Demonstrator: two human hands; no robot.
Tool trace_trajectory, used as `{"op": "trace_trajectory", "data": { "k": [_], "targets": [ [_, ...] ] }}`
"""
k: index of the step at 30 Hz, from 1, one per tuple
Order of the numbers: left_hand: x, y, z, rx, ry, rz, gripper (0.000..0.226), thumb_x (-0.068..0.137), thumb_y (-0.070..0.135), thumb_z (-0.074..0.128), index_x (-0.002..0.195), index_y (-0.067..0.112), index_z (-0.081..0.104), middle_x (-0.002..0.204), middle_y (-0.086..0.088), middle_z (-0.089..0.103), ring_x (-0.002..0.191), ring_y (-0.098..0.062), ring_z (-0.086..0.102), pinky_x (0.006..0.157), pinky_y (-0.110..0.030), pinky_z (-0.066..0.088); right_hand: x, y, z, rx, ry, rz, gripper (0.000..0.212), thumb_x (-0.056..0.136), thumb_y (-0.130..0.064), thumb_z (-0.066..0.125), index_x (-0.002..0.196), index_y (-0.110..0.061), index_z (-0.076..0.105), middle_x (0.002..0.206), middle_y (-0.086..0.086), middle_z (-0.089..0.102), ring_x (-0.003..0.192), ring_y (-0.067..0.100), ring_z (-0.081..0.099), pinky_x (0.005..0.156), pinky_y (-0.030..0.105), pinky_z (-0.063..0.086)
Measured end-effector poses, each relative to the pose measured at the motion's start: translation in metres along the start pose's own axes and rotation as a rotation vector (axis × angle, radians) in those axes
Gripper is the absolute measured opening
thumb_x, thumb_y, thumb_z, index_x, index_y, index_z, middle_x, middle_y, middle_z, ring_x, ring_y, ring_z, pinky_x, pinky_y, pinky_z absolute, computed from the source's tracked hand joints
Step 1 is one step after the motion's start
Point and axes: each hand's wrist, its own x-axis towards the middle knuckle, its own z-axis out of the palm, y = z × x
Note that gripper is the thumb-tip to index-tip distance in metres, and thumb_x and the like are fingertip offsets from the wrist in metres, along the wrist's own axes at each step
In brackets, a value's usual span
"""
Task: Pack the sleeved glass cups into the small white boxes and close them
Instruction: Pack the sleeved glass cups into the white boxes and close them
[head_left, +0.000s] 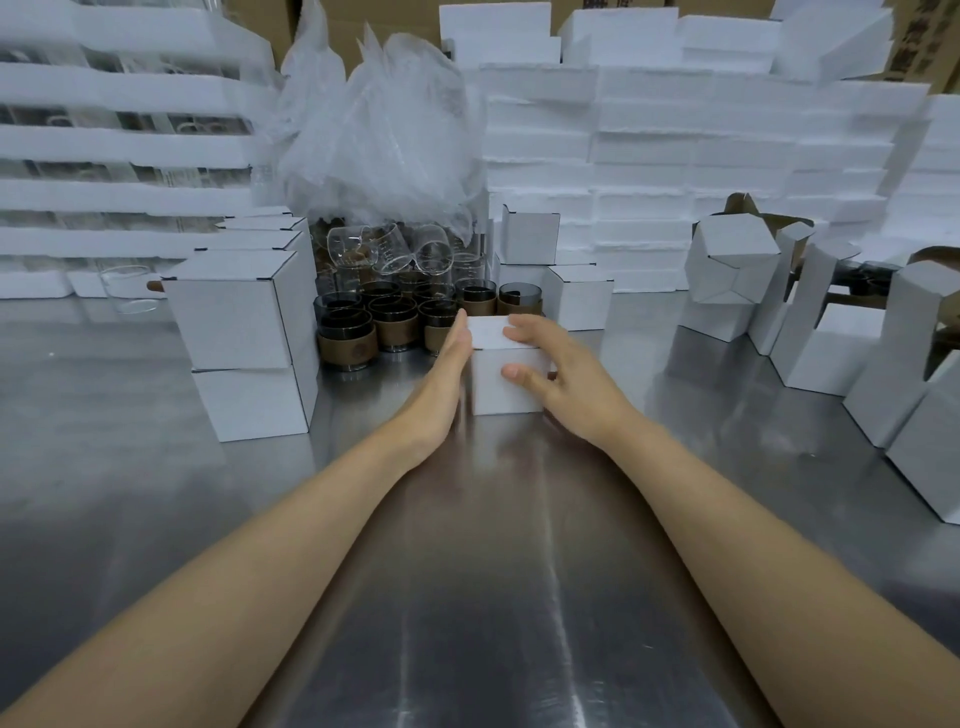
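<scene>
Forearms (260, 545): both bare, stretched forward over the steel table (493, 597) towards one box
Box position: small white box (506, 384) stands on the table mid-view, between the two hands and just in front of the cup cluster
Step (judged): closing; lid down, final tuck probably in hand
Risk 1: uneven push on the lid could crease the flap or leave the tab outside the front wall, so the box springs open
Risk 2: a sideways shove on the smooth steel could slide the box back into the cups behind and knock glass together
Risk 3: a tilted cup inside would stop the lid seating; contents hidden, cannot tell
Box look: plain white card, roughly cubic, sharp edges, lid lying flat on top; whether the tab is fully in cannot be told
Left hand (447, 374): flat, fingers straight and together, laid against the box's left wall
Right hand (561, 384): fingers spread, tips on the lid's right part, thumb tip on the front wall
Sleeved cups (347, 338): dark glass with brown sleeves, upright, clustered just behind the box
Clear glasses (395, 249): unsleeved, piled behind the cluster under a plastic bag (379, 130)
Closed boxes (234, 312): stacked at left
Open boxes (826, 332): flaps up, at right
Foam slabs (675, 156): white stacks along the back
</scene>
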Motion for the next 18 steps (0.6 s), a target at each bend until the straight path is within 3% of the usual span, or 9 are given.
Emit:
{"op": "trace_trajectory", "data": {
  "k": [2,6,11,18],
  "targets": [
    [0.000,-0.002,-0.002,0.045,-0.005,-0.002,0.063,0.094,0.065,0.021,0.152,0.040,0.014,0.160,0.013,0.015,0.146,-0.004,0.015,0.122,-0.039,0.013,0.000,0.014,-0.010,-0.119,0.071,0.091,0.040,0.094,-0.027,0.060,0.132,-0.016,0.051,0.139,-0.001,0.044,0.118,0.010,0.050,0.091,0.035,0.047],
    [0.004,-0.004,-0.008,0.013,0.040,-0.047,0.058,0.098,0.061,0.018,0.151,0.039,0.019,0.160,0.009,0.017,0.144,-0.014,0.024,0.121,-0.047,0.016,-0.002,0.041,-0.029,-0.264,0.230,0.371,0.040,0.098,-0.022,0.052,0.137,-0.025,0.049,0.135,0.009,0.028,0.102,0.030,0.054,0.094,0.037,0.044],
    [0.003,-0.003,-0.007,0.055,0.040,-0.050,0.052,0.102,0.051,0.017,0.146,0.030,0.038,0.156,0.003,0.031,0.140,-0.016,0.032,0.118,-0.047,0.024,0.008,0.055,-0.033,-0.424,0.277,0.514,0.044,0.098,-0.015,0.039,0.137,-0.035,0.041,0.137,0.000,0.037,0.108,0.029,0.050,0.081,0.033,0.034],
    [0.004,-0.005,-0.007,0.089,0.053,-0.046,0.047,0.097,0.061,0.024,0.118,0.039,0.060,0.145,0.007,0.044,0.123,-0.010,0.046,0.114,-0.045,0.032,0.028,0.067,-0.028,-0.720,0.208,0.552,0.052,0.098,-0.009,0.036,0.144,-0.031,0.031,0.140,0.012,0.034,0.111,0.036,0.045,0.076,0.039,0.035]
  ]
}}
